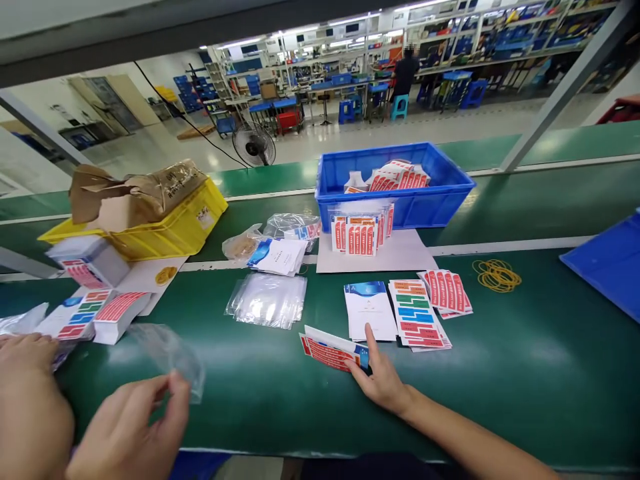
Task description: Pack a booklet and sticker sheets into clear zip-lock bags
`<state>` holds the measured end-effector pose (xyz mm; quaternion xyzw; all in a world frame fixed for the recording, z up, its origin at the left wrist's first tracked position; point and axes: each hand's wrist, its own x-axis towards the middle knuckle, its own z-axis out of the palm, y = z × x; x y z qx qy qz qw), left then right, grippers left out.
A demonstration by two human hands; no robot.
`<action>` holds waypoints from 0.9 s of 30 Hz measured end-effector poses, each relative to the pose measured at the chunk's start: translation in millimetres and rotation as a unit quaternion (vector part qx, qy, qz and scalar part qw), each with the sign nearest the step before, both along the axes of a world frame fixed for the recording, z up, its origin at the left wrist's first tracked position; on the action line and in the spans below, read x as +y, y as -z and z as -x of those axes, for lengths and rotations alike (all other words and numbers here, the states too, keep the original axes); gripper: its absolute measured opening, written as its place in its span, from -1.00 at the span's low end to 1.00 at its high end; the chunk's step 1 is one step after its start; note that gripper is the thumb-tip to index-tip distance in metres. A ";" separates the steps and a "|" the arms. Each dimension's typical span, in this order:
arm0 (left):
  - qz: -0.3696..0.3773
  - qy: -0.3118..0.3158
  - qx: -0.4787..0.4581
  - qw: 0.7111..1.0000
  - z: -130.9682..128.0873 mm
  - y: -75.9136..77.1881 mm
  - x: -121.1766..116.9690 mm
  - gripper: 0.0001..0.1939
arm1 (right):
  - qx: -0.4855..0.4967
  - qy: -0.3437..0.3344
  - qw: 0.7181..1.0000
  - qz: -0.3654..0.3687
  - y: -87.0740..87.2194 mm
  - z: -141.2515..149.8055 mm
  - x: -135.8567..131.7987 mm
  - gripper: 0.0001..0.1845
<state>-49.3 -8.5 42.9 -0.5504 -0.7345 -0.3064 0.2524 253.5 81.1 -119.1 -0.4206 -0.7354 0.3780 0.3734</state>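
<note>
Your L hand [123, 427] is pinching a clear bag [175, 357] thumb-to-forefinger by its near end; the bag trails off toward 1 o'clock, over the counter [240, 407]. Your R hand [383, 383] sits at approx. 3 o'clock from the L, thumb on the near face of the card set [327, 353], forefinger stretched out; can't tell if the other fingers close behind it. The set's at that hand's 10 o'clock, tilted, red-striped face to you, a blue/white bit showing at its R end.

Handling, my guess: bag's v. light, limp & slippery, prob. clingy w/ static. Take it by the lip, thumb one side, finger t'other; can't tell which end has the mouth. Card set's prob. light & fairly stiff, but loose sheets could slide or fan. Grip both faces nr the R end, edges squared, min. pressure so corners don't bend.

Around your R hand: booklet pile [370, 317] at 12, multicolour cards [417, 317] at 1, rubber bands [497, 277] approx. 2, bag pile [267, 300] at 10. Further out at 12: bagged packs [360, 237], then the blue bin [400, 200]. Co-worker's hand [25, 363] is at your L hand's 10, partly cut off.
</note>
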 end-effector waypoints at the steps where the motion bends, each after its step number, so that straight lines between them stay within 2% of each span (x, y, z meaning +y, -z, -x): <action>1: 0.031 -0.024 0.047 0.998 -1.9 10.3 2.8 -0.91 | 0.008 -0.015 1.000 -0.007 -0.1 1.1 0.8 -0.15; 3: 0.105 -0.059 0.099 0.988 -7.7 35.6 9.4 -0.87 | 0.032 -0.041 0.999 0.001 -2.5 2.2 3.6 -0.16; 4: 0.133 -0.052 0.097 0.985 -11.3 49.7 12.7 -0.84 | 0.042 -0.054 0.997 0.019 -4.4 2.5 5.2 -0.16; 7: 0.229 0.021 0.035 0.972 -24.7 89.8 20.3 -0.79 | 0.060 -0.086 0.990 0.089 -11.9 4.3 9.4 -0.28; 10: 0.274 0.066 -0.059 0.958 -43.0 115.7 24.0 -0.81 | 0.087 -0.075 0.983 0.142 -23.2 8.5 10.6 -0.56; 12: 0.277 0.080 -0.111 0.951 -56.2 122.9 25.1 -0.80 | 0.142 -0.058 0.968 0.197 -32.4 11.8 8.9 -0.62; 15: 0.277 0.098 -0.168 0.941 -73.1 125.1 26.9 -0.79 | 0.226 -0.047 0.926 0.299 -43.9 15.0 3.0 -0.52; 17: 0.277 0.107 -0.194 0.935 -82.1 125.8 28.6 -0.79 | 0.237 -0.039 0.911 0.335 -47.0 15.1 -2.5 -0.49; 21: 0.279 0.121 -0.210 0.929 -96.9 131.5 31.2 -0.79 | 0.221 -0.038 0.898 0.380 -42.0 12.6 -13.9 -0.52; 27: 0.311 0.143 -0.194 0.920 -109.4 138.7 31.0 -0.81 | 0.296 -0.038 0.807 0.510 -29.9 6.2 -21.1 -0.54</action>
